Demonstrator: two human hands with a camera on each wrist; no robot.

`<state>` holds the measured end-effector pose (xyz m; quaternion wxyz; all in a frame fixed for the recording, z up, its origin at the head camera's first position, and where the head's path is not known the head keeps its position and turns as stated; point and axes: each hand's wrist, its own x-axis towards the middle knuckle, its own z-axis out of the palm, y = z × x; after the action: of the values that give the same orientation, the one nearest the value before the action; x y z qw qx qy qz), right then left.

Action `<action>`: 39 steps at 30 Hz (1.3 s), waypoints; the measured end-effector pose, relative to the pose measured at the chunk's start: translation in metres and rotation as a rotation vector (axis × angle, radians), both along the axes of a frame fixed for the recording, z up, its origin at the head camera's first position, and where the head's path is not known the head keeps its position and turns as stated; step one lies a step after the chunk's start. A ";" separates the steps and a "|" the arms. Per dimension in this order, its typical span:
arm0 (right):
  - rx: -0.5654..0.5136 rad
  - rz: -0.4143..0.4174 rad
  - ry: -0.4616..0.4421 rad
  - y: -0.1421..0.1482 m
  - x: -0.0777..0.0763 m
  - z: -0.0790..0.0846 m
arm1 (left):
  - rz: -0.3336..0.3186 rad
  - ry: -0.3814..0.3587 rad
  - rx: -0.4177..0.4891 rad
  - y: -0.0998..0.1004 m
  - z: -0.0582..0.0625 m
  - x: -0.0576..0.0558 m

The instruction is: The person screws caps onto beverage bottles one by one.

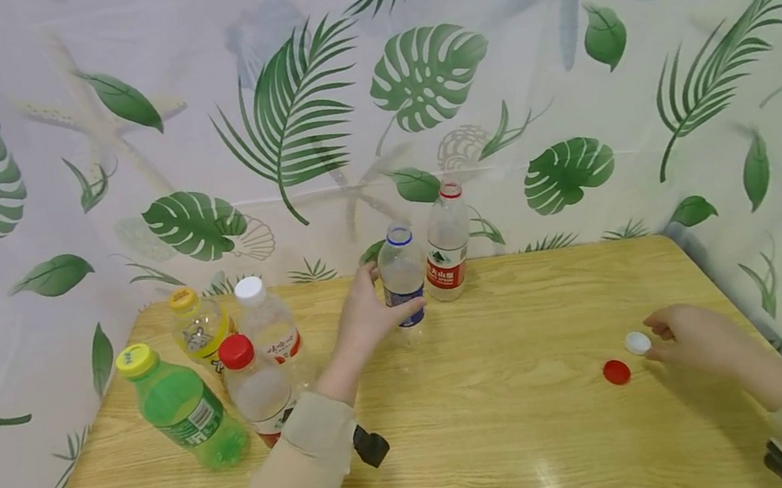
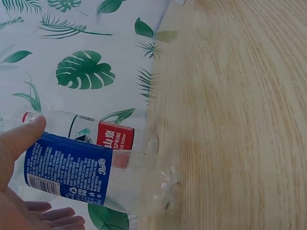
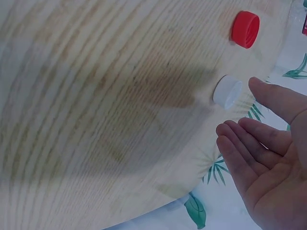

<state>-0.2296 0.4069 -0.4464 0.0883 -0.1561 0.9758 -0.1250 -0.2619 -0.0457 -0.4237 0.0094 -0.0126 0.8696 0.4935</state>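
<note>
A clear plastic bottle with a blue label stands upright and uncapped, a blue ring round its neck. My left hand is spread around it, thumb in front of the label and the other fingers on its far side. In the left wrist view those fingers look loosely extended, with a gap to the bottle. Just behind stands an uncapped bottle with a red label. On the right, my right hand is beside a white bottle cap, thumb and fingertips apart. A red cap lies close by.
At the left stand several capped bottles: a green one, one with a yellow label, one with a white cap, and one with a red cap partly behind my left sleeve. A leaf-print cloth hangs behind the wooden table.
</note>
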 end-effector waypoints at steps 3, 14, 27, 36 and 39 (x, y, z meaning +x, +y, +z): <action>0.000 0.001 0.000 -0.001 -0.001 -0.003 | -0.002 0.011 0.012 0.001 -0.006 -0.001; 0.005 0.009 0.007 -0.008 -0.006 -0.007 | 0.009 0.004 0.042 0.004 -0.014 -0.004; 0.036 0.025 -0.003 -0.012 -0.010 -0.016 | -0.008 0.029 0.029 0.007 -0.016 -0.004; 0.049 -0.001 -0.013 -0.011 -0.012 -0.015 | -0.028 0.029 0.032 0.005 -0.017 -0.002; 0.045 -0.005 -0.009 -0.011 -0.012 -0.016 | -0.033 0.028 0.035 0.005 -0.017 -0.002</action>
<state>-0.2413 0.3964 -0.4624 0.0957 -0.1509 0.9784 -0.1038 -0.2637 -0.0407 -0.4404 0.0054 0.0087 0.8611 0.5083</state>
